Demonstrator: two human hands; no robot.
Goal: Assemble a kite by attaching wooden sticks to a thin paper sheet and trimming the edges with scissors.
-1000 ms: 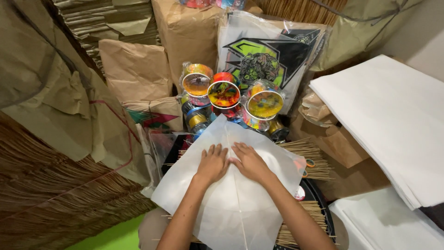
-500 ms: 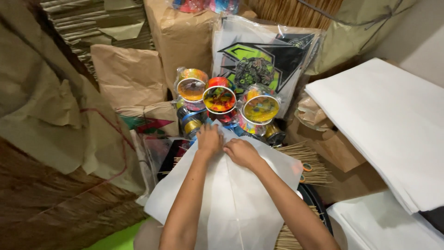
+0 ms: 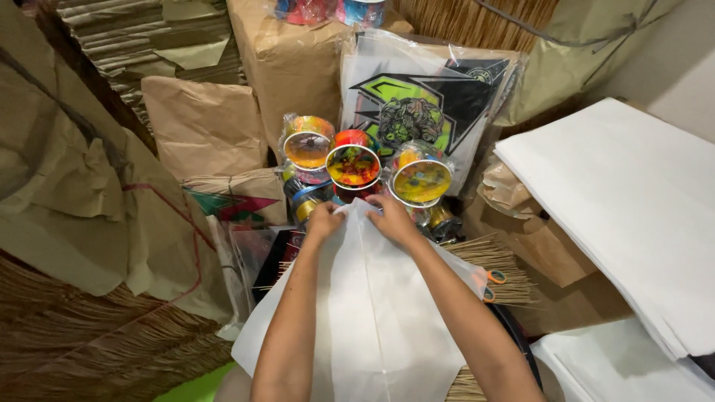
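Note:
A white diamond-shaped paper sheet (image 3: 372, 320) with a thin stick along its middle lies in front of me. My left hand (image 3: 325, 221) pinches the sheet's far tip from the left. My right hand (image 3: 392, 217) presses on the same tip from the right, fingers bent over the paper. Just beyond the hands stand three colourful spools of thread (image 3: 353, 165) wrapped in clear plastic.
A stack of white paper sheets (image 3: 625, 201) lies at right. Thin sticks (image 3: 495, 264) and orange-handled scissors (image 3: 491, 281) lie under the sheet's right side. Brown paper parcels (image 3: 205, 126), a printed kite in plastic (image 3: 424, 104) and straw bundles (image 3: 89, 335) crowd the back and left.
Both hands have slid forward along the sheet from its middle to its far tip. The view has moved closer to the spools.

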